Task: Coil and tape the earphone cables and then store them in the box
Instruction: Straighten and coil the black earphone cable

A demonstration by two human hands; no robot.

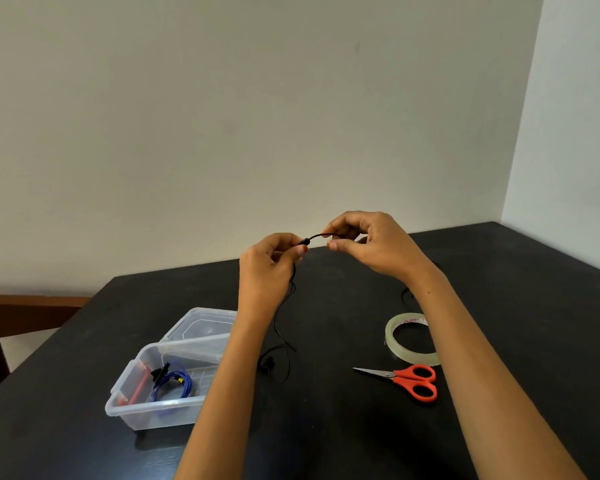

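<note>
Now your cable (pixel 315 235) spans both hands above the counter (pixel 326 431). Your left hand (pixel 271 261) pinches one side, your right hand (pixel 371 244) pinches the other, and the slack hangs to the counter. The box (pixel 153 408) sits left, holding a blue cable (pixel 175 381). Tape (pixel 409 356) and scissors (pixel 413 381) lie right.

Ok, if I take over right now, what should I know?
The left hand and the right hand both pinch the black earphone cable above the table; its rest hangs down uncoiled.
A blue cable already lies coiled in the clear box.
The tape roll and scissors lie on the right.
To do: coil the black earphone cable, tape it, box it.
</note>
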